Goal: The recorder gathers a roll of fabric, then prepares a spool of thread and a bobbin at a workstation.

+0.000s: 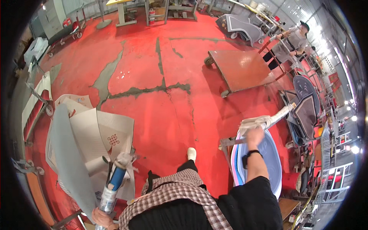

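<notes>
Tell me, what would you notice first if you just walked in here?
The bright red floor with long grey cracks fills the middle. Near the bottom, the person's right hand grips a crumpled grey cloth above a stack of blue panels, and the left hand holds a blue-and-silver tool beside flattened cardboard. Far right, another person stands at a flat cart.
</notes>
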Demonstrator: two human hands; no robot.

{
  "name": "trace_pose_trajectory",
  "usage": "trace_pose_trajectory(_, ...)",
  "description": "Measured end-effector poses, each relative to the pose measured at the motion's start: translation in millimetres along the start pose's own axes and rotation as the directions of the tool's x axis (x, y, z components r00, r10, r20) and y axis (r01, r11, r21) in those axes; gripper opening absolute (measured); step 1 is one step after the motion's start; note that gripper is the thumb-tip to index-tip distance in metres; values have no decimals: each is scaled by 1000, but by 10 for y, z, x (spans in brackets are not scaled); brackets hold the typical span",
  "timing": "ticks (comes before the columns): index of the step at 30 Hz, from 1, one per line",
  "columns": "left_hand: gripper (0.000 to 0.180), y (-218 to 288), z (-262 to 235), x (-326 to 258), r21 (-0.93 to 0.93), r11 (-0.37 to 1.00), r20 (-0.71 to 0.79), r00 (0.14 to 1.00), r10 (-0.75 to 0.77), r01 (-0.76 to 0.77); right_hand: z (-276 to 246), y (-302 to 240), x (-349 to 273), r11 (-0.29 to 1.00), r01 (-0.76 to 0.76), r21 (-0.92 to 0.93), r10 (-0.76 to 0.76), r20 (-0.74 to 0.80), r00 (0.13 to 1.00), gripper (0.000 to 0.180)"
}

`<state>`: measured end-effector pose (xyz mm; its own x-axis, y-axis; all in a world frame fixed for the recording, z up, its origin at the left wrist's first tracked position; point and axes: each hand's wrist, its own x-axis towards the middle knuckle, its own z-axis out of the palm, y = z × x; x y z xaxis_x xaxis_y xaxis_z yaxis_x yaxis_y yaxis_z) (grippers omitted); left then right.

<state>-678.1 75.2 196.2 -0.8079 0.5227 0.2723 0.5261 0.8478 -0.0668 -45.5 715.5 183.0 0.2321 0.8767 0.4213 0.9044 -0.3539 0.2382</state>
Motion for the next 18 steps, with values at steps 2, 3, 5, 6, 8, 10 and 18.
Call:
trace_pose_trajectory(2, 55, 11, -100, -116, 274, 918, -133, 934, 330, -286, 249, 552, 315, 995, 2, -103, 40, 412, 910, 32)
trace_pose_trajectory(3, 55, -16, 28, -68, 251, 932, -147, 941, 304, -262, 746, 1133, 420, 883, -397, 251, 307, 331, 892, 52)
trace_pose_trajectory(5, 40, -181, 461, 9, 275, 961, -146, 987, 74, -32, 1314, 1716, 550, 509, -514, 690, 340, 388, 857, 71)
trace_pose_trajectory(6, 35, -273, 398, -30, 333, 937, -162, 985, -52, 104, 1505, 1551, 598, 14, -707, 707, 325, 665, 672, 50)
trace_pose_trajectory(8, 43, 333, 141, 173, 367, 793, -156, 872, -464, 487, 1755, 1294, 753, -143, -759, 636, 246, 765, 595, 64)
trace_pose_trajectory(10, 44, 209, 135, 217, 15, 862, -195, 847, -495, 507, 1627, 617, 788, -402, -678, 616, 9, 743, 670, 63)
trace_pose_trajectory(18, 52, 2547, 96, 2070, -175, 937, 2, 951, -308, 303, 1488, 643, 846, -363, -789, 496, 48, 855, 516, 44)
